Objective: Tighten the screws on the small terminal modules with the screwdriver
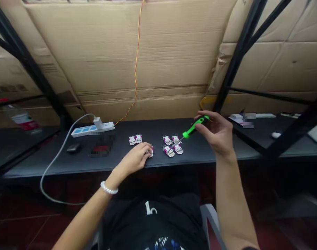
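Note:
My right hand [217, 132] is closed around a green-handled screwdriver [195, 127], its tip pointing down-left toward a cluster of small white and purple parts [172, 145] on the black table [200, 149]. My left hand [137, 158] rests on the table with its fingers curled over another such part [150, 151]. A pair of the same parts [135, 139] lies just beyond the left hand. A beaded bracelet [108, 189] sits on my left wrist.
A white and blue power strip [92, 128] with a plug and white cable lies at the back left. A small dark object [73, 148] lies near it. Cardboard sheets [158, 59] line the back wall between black metal struts [236, 59]. A red-yellow wire [136, 69] hangs down the cardboard.

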The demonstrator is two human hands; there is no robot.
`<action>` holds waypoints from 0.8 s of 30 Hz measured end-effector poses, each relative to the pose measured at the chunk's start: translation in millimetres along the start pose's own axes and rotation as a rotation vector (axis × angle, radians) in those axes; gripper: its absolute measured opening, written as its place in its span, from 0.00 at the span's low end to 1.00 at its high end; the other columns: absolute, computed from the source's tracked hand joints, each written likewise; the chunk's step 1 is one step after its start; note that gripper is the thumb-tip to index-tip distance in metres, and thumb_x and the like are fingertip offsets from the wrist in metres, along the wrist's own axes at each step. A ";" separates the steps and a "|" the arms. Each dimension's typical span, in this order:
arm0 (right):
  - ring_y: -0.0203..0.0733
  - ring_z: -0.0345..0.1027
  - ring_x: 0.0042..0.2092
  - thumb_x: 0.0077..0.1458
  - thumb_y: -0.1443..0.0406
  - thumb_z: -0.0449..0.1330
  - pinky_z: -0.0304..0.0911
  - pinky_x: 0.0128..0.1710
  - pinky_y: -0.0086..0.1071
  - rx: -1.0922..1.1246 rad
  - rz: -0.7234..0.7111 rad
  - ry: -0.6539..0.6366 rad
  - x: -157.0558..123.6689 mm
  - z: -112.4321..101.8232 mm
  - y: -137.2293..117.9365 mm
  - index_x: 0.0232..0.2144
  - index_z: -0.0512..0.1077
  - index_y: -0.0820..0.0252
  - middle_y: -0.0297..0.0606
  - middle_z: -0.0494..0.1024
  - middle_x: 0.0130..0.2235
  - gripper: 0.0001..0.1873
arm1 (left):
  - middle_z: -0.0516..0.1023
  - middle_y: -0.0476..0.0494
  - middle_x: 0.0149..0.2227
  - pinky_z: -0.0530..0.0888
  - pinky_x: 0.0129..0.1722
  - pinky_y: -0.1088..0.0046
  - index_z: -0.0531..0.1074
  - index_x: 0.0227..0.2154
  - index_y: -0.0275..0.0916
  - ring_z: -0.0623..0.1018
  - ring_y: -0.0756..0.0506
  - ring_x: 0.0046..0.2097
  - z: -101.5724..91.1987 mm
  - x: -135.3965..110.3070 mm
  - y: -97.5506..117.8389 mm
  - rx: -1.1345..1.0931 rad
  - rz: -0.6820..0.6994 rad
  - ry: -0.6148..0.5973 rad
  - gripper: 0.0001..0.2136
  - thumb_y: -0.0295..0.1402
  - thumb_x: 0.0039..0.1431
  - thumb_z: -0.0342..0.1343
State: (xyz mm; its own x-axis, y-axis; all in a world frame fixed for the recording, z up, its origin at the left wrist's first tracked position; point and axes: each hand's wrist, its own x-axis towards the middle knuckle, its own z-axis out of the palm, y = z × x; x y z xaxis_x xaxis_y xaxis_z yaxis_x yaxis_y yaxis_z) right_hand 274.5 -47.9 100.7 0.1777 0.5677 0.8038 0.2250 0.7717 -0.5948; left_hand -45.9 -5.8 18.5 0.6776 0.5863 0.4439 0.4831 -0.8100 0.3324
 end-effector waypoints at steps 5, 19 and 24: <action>0.43 0.80 0.42 0.55 0.60 0.76 0.80 0.42 0.36 0.045 -0.015 -0.074 -5.6 19.4 0.0 0.50 0.83 0.49 0.36 0.84 0.41 0.20 | 0.78 0.37 0.51 0.76 0.61 0.56 0.73 0.42 0.41 0.78 0.39 0.55 3.9 0.1 4.1 -0.049 -0.056 0.021 0.05 0.28 0.73 0.52; 0.42 0.78 0.45 0.61 0.62 0.72 0.77 0.44 0.37 0.052 -0.010 -0.171 -19.1 60.1 10.0 0.56 0.81 0.50 0.37 0.83 0.46 0.21 | 0.78 0.39 0.48 0.76 0.59 0.56 0.74 0.39 0.41 0.79 0.39 0.52 8.9 0.6 -1.5 -0.207 -0.095 0.080 0.03 0.29 0.70 0.57; 0.44 0.78 0.45 0.62 0.60 0.71 0.78 0.46 0.39 -0.004 -0.021 -0.184 -20.3 63.7 11.6 0.56 0.81 0.51 0.39 0.82 0.46 0.20 | 0.79 0.39 0.48 0.76 0.59 0.57 0.75 0.38 0.41 0.79 0.39 0.52 9.2 1.4 -2.1 -0.235 -0.112 0.085 0.03 0.29 0.69 0.58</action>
State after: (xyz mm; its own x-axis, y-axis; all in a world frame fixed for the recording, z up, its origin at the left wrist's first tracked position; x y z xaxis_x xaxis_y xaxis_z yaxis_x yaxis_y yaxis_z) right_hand 212.5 -32.3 78.1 -0.0052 0.5947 0.8040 0.2302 0.7831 -0.5777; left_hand -40.9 -3.4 10.8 0.5738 0.6786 0.4586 0.4038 -0.7216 0.5624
